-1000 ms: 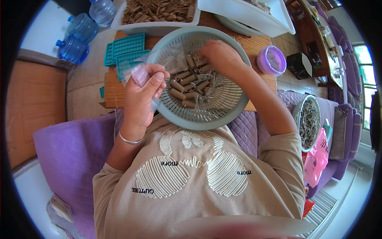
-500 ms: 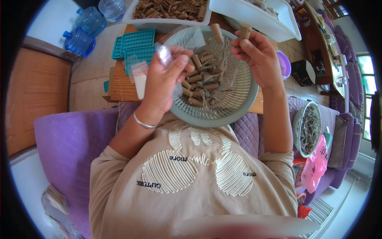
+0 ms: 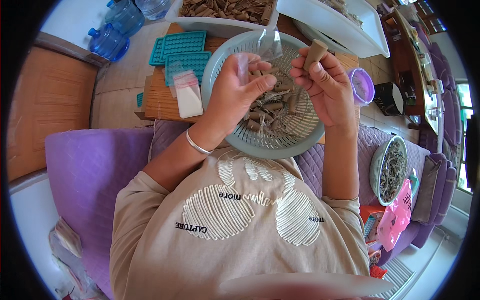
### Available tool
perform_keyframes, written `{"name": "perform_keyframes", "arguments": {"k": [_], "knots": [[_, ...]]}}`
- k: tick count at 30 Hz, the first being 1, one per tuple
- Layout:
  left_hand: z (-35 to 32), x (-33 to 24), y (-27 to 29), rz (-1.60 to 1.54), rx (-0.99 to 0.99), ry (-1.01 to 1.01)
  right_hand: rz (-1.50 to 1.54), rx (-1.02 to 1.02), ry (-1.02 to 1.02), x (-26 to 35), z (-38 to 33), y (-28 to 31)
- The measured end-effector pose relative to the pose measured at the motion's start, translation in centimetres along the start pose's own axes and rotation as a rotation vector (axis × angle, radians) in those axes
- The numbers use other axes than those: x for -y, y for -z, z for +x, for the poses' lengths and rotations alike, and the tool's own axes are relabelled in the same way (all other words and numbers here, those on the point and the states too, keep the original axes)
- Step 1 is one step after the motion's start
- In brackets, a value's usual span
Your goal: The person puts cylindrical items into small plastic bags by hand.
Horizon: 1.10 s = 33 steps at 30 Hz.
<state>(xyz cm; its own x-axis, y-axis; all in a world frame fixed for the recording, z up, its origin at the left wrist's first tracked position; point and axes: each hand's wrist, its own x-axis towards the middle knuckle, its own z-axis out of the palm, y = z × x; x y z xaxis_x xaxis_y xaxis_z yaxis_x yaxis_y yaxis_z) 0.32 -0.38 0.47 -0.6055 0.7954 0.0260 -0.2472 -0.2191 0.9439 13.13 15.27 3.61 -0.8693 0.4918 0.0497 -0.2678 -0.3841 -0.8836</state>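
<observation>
Matt, card-like brown paper on the tube in the right fingers; clear, glossy, creased plastic on the film in the left fingers; grained wood on the counter; smooth grey-green plastic on the slotted basket at its front edge; matt, ridged teal on the trays by its left edge; slick plastic on the bags near its front left corner; smooth translucent plastic on the purple tub by its right edge; shiny metal on the bracelet
</observation>
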Motion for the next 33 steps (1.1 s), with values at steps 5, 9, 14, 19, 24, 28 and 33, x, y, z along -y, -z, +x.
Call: {"name": "perform_keyframes", "arguments": {"k": [5, 9, 14, 19, 24, 28, 33], "knots": [[-0.1, -0.2, -0.3, -0.063, 0.052, 0.081, 0.099, 0.03, 0.064, -0.7, -0.3, -0.9], [-0.1, -0.3, -0.4, -0.179, 0.141, 0.326, 0.236, 0.069, 0.106, -1.2, -0.6, -1.7], [0.0, 0.0, -0.8, -0.404, 0.154, 0.386, 0.261, 0.117, 0.161, -1.9, -0.6, -1.6], [0.0, -0.1, -0.6, -0.429, 0.071, 0.3, 0.114, -0.045, 0.223, -2.1, -1.3, -1.0], [-0.2, 0.0, -0.4, -0.453, 0.109, 0.201, 0.02, -0.096, 0.218, -2.0, -1.8, -1.1], [-0.5, -0.5, -0.6, -0.344, 0.07, 0.089, 0.011, -0.099, 0.205, -1.8, -1.9, -1.3], [-0.2, -0.7, -0.5, -0.19, 0.057, 0.123, -0.02, -0.103, 0.207, -1.5, -2.2, -1.5]]}}
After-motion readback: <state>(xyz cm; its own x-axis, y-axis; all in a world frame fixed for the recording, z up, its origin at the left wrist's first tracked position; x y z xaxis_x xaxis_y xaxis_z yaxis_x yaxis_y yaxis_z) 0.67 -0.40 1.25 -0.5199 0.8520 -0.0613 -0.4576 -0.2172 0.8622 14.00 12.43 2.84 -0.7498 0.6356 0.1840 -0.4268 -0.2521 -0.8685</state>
